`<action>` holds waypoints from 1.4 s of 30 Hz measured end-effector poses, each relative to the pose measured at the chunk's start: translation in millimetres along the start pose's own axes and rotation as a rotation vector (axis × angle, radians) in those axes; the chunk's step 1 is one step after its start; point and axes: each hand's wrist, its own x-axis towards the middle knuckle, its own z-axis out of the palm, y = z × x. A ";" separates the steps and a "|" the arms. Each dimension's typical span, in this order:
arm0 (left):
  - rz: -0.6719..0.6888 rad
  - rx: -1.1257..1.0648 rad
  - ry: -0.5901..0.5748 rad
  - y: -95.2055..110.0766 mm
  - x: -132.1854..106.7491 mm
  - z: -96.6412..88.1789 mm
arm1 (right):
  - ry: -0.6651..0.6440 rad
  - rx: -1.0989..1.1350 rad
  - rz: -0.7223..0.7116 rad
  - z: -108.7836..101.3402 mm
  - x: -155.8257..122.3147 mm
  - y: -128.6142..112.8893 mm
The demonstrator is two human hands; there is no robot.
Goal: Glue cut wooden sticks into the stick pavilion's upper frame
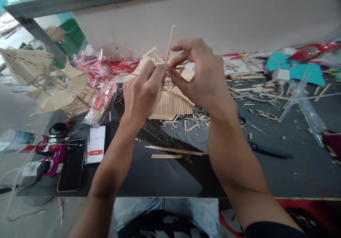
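Observation:
A thin wooden stick point(170, 43) rises from the closed fingers of my left hand point(145, 87), tilted slightly to the right. My right hand point(204, 75) is beside it, thumb and a finger pinched together at the left fingertips, index finger curved above. What the right fingertips grip is too small to make out. Behind and below both hands is a model built of wooden sticks point(173, 103), with a ribbed, slatted surface; my hands hide part of it. Loose sticks point(174, 150) lie on the dark table in front of it.
Another stick model point(55, 92) is at the left. Near it are a bagged stick bundle point(101, 101), phones point(70, 165) and a purple power adapter point(54, 160). Stick offcuts point(191, 122), a dark blue blade-like tool point(270, 150) and clear glue sticks point(306, 106) lie rightward.

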 end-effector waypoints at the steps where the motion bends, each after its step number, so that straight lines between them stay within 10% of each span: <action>1: 0.012 0.014 0.015 0.1 0.0 1.3 | -0.001 0.012 0.000 0.2 -0.1 0.3; 42: 0.050 0.062 0.080 -1.6 0.1 4.9 | -0.013 0.290 0.117 -7.7 -3.7 43.3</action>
